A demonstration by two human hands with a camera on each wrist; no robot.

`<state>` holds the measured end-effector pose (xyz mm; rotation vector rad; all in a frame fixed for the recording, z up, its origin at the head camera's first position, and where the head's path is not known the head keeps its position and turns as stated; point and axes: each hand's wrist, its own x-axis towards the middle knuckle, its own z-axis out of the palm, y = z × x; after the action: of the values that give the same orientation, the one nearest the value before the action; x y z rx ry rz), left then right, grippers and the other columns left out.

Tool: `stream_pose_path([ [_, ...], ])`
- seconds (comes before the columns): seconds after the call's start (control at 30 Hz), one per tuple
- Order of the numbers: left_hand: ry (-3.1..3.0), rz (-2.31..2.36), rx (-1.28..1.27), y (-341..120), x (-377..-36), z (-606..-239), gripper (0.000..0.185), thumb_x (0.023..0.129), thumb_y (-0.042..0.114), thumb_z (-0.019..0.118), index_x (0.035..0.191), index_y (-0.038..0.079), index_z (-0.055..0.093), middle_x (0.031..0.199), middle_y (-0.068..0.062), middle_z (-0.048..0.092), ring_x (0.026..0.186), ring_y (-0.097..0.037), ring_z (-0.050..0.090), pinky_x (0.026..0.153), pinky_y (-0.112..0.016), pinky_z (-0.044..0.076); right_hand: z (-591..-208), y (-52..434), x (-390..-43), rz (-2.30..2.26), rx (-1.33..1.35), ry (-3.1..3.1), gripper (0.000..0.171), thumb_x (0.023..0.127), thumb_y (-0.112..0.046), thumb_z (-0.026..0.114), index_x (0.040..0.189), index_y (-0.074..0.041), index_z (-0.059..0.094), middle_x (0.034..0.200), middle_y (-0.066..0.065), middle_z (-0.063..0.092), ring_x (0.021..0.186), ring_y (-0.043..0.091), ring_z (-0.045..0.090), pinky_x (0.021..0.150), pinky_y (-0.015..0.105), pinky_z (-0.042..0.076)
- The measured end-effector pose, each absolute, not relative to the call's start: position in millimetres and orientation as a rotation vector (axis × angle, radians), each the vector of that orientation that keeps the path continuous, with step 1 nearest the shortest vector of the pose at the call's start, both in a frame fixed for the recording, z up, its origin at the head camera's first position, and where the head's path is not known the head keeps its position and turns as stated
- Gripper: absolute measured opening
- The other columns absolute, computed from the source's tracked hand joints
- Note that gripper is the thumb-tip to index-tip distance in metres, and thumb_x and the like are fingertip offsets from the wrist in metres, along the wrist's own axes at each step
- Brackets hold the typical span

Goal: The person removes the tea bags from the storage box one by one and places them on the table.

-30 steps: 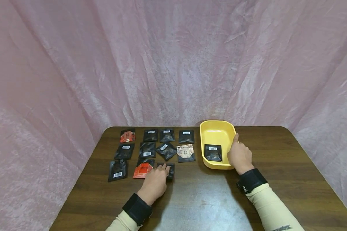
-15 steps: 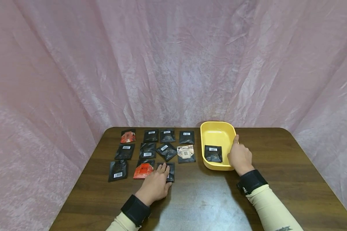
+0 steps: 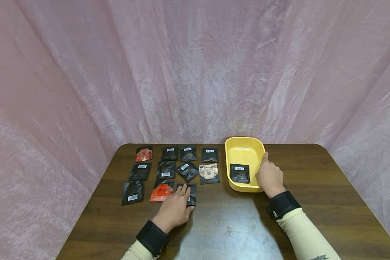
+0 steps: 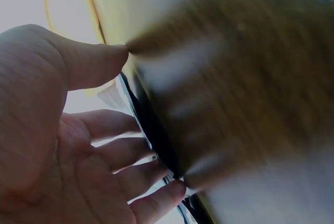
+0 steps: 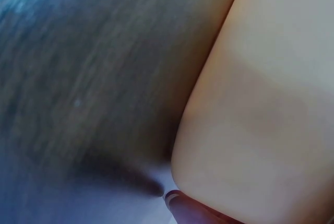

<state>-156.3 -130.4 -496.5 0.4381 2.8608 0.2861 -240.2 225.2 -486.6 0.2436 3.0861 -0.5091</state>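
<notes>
My left hand [image 3: 173, 210] rests over a black sachet [image 3: 192, 198] in the front row on the table, its spread fingers on the sachet. In the left wrist view the fingertips [image 4: 174, 190] meet the sachet's dark edge, with the thumb stretched out apart from them. My right hand [image 3: 270, 176] holds the right side of a yellow plastic basin [image 3: 243, 188], index finger lying along the rim. Inside the basin is one black sachet [image 3: 239, 174] with a white barcode label. The right wrist view is mostly filled by the basin's wall [image 5: 261, 104], which hides most of the hand.
Several more sachets lie in rows on the brown wooden table [image 3: 312, 202]. Most are black with barcodes; an orange-fronted sachet [image 3: 161, 191] lies beside the left hand, a red one [image 3: 144, 154] at the back left, a cream one [image 3: 209, 172] near the basin. A pink curtain [image 3: 195, 72] hangs behind.
My left fingers have flattened and spread over the black sachet, and the thumb has come out to its near right corner. The right hand and basin stay in place.
</notes>
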Motion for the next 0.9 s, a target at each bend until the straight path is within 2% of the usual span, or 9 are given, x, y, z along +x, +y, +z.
stream_pose_path([
  [0.37, 2.917, 0.28, 0.47, -132.2, -157.6, -495.5, 0.072, 0.097, 0.043, 0.076, 0.156, 0.007, 0.055, 0.165, -0.018, 0.05, 0.153, -0.043, 0.049, 0.118, -0.064, 0.046, -488.6, 225.4, -240.8, -0.506, 0.241, 3.098, 0.087, 0.096, -0.013, 0.06, 0.165, 0.013, 0.014, 0.102, 0.034, 0.069, 0.077, 0.042, 0.068, 0.067, 0.055, 0.056],
  [0.6, 2.894, 0.299, 0.46, -133.4, -154.8, -492.1, 0.07, 0.098, 0.044, 0.076, 0.156, 0.011, 0.055, 0.166, -0.017, 0.049, 0.154, -0.042, 0.047, 0.118, -0.065, 0.045, -488.5, 225.7, -240.2, -0.519, 0.235, 3.104, 0.087, 0.095, -0.011, 0.059, 0.165, 0.013, 0.013, 0.103, 0.035, 0.07, 0.08, 0.045, 0.07, 0.067, 0.056, 0.056],
  [0.9, 2.955, 0.343, 0.496, -132.4, -153.7, -483.0, 0.066, 0.098, 0.044, 0.076, 0.153, 0.01, 0.059, 0.161, -0.022, 0.053, 0.148, -0.047, 0.053, 0.117, -0.068, 0.045, -487.6, 224.7, -238.8, -0.514, 0.226, 3.112, 0.087, 0.095, -0.012, 0.061, 0.164, 0.014, 0.015, 0.102, 0.034, 0.07, 0.078, 0.043, 0.069, 0.066, 0.055, 0.056],
])
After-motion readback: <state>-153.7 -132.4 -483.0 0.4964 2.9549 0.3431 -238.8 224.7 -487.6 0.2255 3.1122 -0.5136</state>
